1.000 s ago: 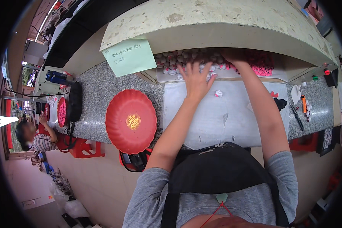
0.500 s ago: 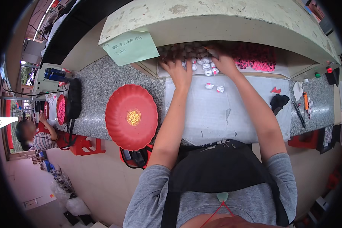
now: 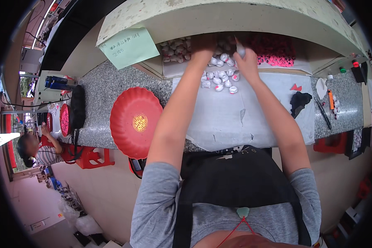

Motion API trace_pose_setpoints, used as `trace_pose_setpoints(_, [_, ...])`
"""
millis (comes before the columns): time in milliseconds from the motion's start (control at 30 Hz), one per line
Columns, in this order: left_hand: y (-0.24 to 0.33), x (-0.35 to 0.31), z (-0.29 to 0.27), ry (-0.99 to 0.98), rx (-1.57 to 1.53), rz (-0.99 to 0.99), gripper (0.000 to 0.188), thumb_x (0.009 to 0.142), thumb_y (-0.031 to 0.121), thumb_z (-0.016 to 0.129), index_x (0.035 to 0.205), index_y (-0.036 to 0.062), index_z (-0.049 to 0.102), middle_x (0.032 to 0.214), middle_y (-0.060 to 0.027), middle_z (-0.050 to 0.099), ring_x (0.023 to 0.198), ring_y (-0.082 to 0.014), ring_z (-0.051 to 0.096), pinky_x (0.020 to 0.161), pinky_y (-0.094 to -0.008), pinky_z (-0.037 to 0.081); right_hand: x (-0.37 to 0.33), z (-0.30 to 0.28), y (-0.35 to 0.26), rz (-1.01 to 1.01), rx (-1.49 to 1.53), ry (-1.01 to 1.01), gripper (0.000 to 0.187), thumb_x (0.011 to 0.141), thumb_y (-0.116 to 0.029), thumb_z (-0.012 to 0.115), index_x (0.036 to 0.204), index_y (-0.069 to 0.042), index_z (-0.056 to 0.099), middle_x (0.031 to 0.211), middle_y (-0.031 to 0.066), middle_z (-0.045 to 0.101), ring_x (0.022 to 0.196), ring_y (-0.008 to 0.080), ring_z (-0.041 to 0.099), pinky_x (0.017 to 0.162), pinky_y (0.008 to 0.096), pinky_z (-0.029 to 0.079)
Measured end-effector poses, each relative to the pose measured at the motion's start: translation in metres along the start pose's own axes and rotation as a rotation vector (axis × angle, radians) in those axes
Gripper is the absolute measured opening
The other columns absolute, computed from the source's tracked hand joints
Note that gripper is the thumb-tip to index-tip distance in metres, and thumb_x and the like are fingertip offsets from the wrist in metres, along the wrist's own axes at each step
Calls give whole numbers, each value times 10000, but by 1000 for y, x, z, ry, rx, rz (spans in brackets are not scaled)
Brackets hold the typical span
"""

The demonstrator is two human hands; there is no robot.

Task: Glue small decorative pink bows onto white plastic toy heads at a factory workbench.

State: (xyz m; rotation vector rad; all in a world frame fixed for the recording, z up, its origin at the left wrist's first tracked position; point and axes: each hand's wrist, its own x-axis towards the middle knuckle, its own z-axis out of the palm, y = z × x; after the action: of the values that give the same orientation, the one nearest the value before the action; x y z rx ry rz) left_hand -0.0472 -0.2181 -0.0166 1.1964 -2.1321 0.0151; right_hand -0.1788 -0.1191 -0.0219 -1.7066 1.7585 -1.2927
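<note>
My left hand (image 3: 203, 43) reaches into the shelf compartment among small white rounded pieces (image 3: 179, 50); its fingers are lost in shadow. My right hand (image 3: 248, 61) is at the compartment's front edge, closed around what looks like a small white bottle with a pointed tip (image 3: 239, 48), the tip pointing up and away. Between and below the hands, a loose group of white pieces (image 3: 220, 77), some with pink marks, lies on the pale sheet (image 3: 235, 120). Pink and dark pieces (image 3: 275, 53) fill the compartment's right part.
A red scalloped dish (image 3: 132, 130) stands left of the sheet. A green paper note (image 3: 129, 47) hangs on the shelf edge (image 3: 219, 16). At the right lie a black cloth (image 3: 300, 102), a black pen-like tool (image 3: 323, 113) and an orange item (image 3: 331, 100). Far left, another person (image 3: 45, 153) sits.
More white pieces now lie on the sheet in front of the compartment. My left hand has gone deeper under the shelf. The right hand's pointed bottle now shows more clearly.
</note>
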Motion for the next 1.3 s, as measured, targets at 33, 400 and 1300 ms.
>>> trace_pose_setpoints(33, [-10,11,16,-67,86,17,265,731,195,469,942,44,528,887,-172,527,839,-313,496,755,-382,380,11,0,3,103,-106,-52,306,674,-80,488,980,-63,494,954,138,505,850,261,491,715,321,395])
trace_pose_setpoints(400, [38,-71,-99,119,-412,-234,249,642,174,624,810,19,529,761,-105,541,723,-269,497,656,-337,366,57,6,22,-336,-480,-122,325,730,-217,494,1026,-84,482,1046,148,472,995,289,419,844,358,322])
trace_pose_setpoints(1300, [84,-53,-24,-189,51,29,226,607,97,596,832,80,576,804,-71,551,810,-221,484,744,-347,334,-116,-70,-41,342,653,29,285,663,-26,349,942,-46,299,984,90,392,573,97,417,400,191,364])
